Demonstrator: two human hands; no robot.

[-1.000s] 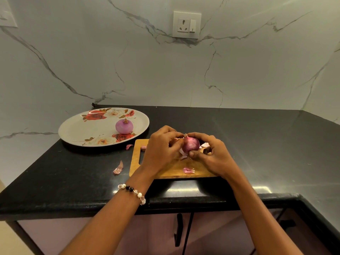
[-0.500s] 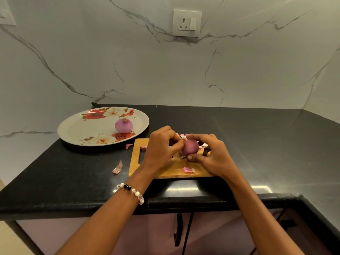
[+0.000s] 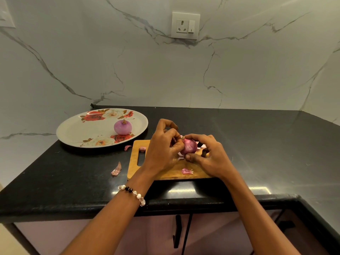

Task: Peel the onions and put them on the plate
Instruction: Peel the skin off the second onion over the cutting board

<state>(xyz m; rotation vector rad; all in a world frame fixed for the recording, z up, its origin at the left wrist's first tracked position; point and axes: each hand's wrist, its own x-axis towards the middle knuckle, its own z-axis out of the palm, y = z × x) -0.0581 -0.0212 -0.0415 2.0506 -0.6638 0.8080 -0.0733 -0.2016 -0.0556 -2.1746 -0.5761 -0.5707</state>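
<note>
Right now both hands work 1 onion (image 3: 189,146) just above the board (image 3: 165,170), which serves as the landmark for everything else. The right hand (image 3: 209,157) cradles it, fingers curled over the top and thumb pressed under its near side. The left hand (image 3: 163,150) has its fingertips bunched at the onion's top end, apparently pinching a strip of skin, though the strip itself is too small to make out.

1 peeled onion (image 3: 122,127) already sits on the plate (image 3: 73,133), left of the board and farther back. Skin scraps (image 3: 187,171) lie on the board's near edge, with another scrap (image 3: 116,169) on the counter (image 3: 64,177) to the board's left.

Several things could go wrong from here:

1. The onion looks smooth and rounded, and probably slick where skin is off. A hard tug by the left hand against a light right-hand hold could pop it free, and it might roll off the board toward the counter's front edge.
2. Papery skin may tear short, leaving patches at the root end that need picking.
3. A dark object (image 3: 203,153) stands on the board beside the right hand; it cannot be identified. If it is a blade, a slipping hand could meet it.
4. Loose scraps may ride along to the plate when the onion is carried left.
</note>
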